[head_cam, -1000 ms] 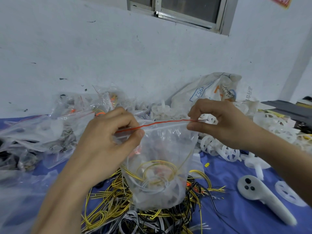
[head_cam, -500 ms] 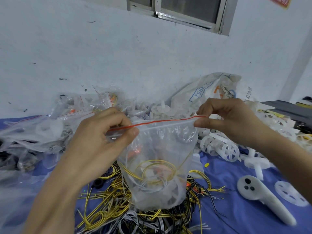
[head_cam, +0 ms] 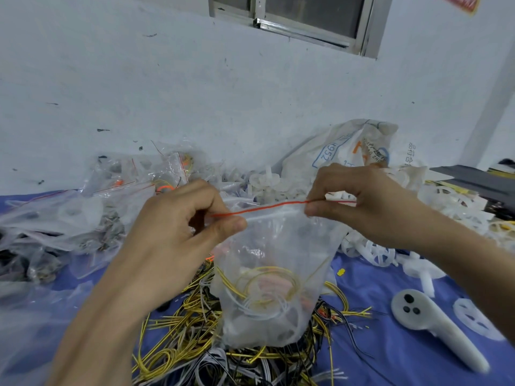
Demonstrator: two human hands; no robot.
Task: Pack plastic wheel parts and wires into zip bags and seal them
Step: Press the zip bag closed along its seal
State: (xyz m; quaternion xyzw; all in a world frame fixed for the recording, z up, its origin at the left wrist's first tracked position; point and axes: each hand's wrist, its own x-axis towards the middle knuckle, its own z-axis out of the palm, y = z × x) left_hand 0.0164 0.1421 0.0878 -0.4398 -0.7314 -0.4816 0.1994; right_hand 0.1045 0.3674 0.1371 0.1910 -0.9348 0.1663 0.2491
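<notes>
1. While the zip bag [head_cam: 274, 254] was held up above the wire pile [head_cam: 178, 338] on the bench [head_cam: 390, 366], its red zip strip [head_cam: 262, 208] was pinched at one end by the left hand [head_cam: 178, 232] and at the other by the right hand [head_cam: 362, 210].
2. A part-open seal was judged possible if the middle were skipped, only the ends being pressed.
3. Clear crumpled film was noted, with yellow and white wire coils [head_cam: 267, 280] low inside.
</notes>
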